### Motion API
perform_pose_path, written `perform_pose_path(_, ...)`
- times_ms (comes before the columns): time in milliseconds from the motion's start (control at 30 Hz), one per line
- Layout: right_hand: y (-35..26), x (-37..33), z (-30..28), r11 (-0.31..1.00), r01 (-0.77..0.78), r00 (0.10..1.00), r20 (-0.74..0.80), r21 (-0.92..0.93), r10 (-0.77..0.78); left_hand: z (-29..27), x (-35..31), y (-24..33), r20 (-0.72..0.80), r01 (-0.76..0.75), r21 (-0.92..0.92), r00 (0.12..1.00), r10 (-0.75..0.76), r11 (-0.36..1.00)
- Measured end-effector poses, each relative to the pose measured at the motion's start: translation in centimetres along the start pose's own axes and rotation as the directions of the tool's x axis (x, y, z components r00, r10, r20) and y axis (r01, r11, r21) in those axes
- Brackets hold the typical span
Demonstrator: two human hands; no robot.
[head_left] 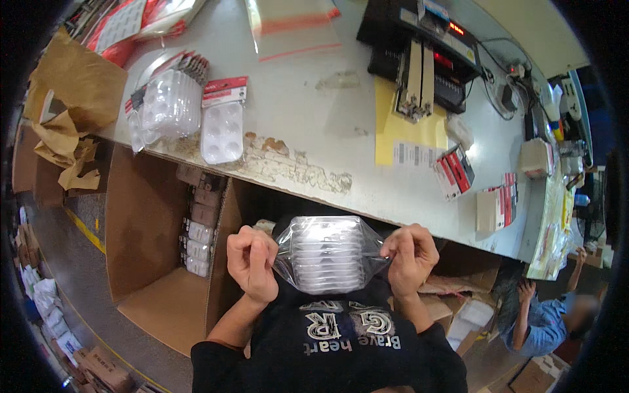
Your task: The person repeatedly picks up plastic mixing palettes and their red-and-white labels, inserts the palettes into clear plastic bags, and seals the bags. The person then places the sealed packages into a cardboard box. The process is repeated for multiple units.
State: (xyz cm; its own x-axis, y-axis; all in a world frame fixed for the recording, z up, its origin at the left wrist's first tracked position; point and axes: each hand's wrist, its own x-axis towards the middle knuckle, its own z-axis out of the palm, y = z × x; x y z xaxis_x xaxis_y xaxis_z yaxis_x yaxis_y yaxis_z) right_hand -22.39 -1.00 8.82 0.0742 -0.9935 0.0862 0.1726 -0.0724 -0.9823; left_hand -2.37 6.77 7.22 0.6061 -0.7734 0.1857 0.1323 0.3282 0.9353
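Note:
Between my hands, in front of my black shirt, a clear plastic bag (282, 261) is stretched sideways around a stack of white plastic palettes (329, 252). My left hand (253, 262) is closed on the bag's left side, fingers pinched together. Over on the other side, my right hand (411, 257) pinches the bag's right edge. The bagged stack is held just off the near edge of the worktable (295, 124). On the table, a loose white paint palette (223, 131) with a red and black card lies beside a pile of similar clear-wrapped palettes (171, 105).
An open cardboard box (157, 314) with several white packs stands below at the left. Crumpled brown paper (72, 141) hangs at the table's left corner. A black machine with red digits (426, 52), yellow sheet (393, 134) and red-black cards (455, 171) occupy the right. Another person (540, 321) works at far right.

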Motion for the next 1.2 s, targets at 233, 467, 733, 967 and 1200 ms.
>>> perform_pose_path(233,1.7,-0.7,-1.3,0.776,-0.578,0.804,0.014,0.253,0.594,-1.8,-1.4,-0.6,-0.101,0.555,-0.139,0.816,-0.569,0.820)
perform_pose_path(467,4.4,-2.2,1.4,0.747,-0.657,0.745,-0.060,0.101,0.664,0.2,-1.7,-2.3,-0.157,0.739,-0.118,0.645,-0.748,0.663)
perform_pose_path(733,5.9,-1.1,0.3,0.741,0.245,0.968,0.203,-0.625,-0.149,-0.2,-2.9,-4.1,0.171,-0.028,0.553,0.982,-0.081,0.833)
perform_pose_path(967,7.4,-2.4,1.4,0.956,-0.059,0.919,0.359,-0.287,0.165,3.0,3.4,0.7,0.581,-0.522,0.717,0.814,0.018,0.461)
perform_pose_path(1200,6.7,4.0,6.3,0.955,-0.295,0.851,0.458,0.009,0.258,11.8,19.3,-3.8,0.887,-0.890,0.440,0.409,-0.215,0.123)
